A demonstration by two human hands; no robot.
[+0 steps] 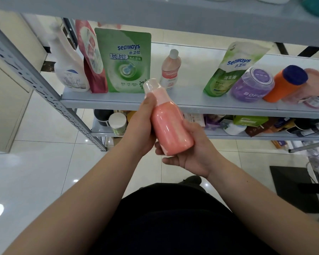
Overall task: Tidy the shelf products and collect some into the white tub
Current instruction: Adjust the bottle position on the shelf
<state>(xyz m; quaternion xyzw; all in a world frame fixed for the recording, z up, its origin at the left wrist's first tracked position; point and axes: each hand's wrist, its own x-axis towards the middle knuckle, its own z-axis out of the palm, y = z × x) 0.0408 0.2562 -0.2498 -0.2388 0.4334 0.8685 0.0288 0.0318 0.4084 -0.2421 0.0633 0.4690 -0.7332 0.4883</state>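
Nearest, dark clothing [166,218] fills the bottom of the view, and 2 bare forearms reach forward past it. They meet on 1 glossy pink plastic bottle [170,129] with a pale translucent cap [151,86], held in the air in front of the grey metal shelf board [191,97] and tilted so the cap points up and left. The left hand [140,126] grips the bottle's upper body from the left, its thumb lying against the shoulder under the pale neck. Its fingers are hidden behind the bottle, so I cannot tell how they lie. The right hand [193,153] cups the base, thumb on the lower side, fingers curled close together beneath. Beyond, the board carries, left to right, a white trigger spray bottle [68,70], a dark red pouch [92,70], a green seaways pouch [124,61] and, standing apart, a small peach bottle with a white cap [170,70]. Further right, a green and white seaways pouch [228,70] leans beside a purple round jar [252,85] tipped on its side, next to an orange bottle with a dark blue cap [284,83] lying over. Below, a lower shelf [215,134] holds mixed packages above a pale tiled floor [44,162].
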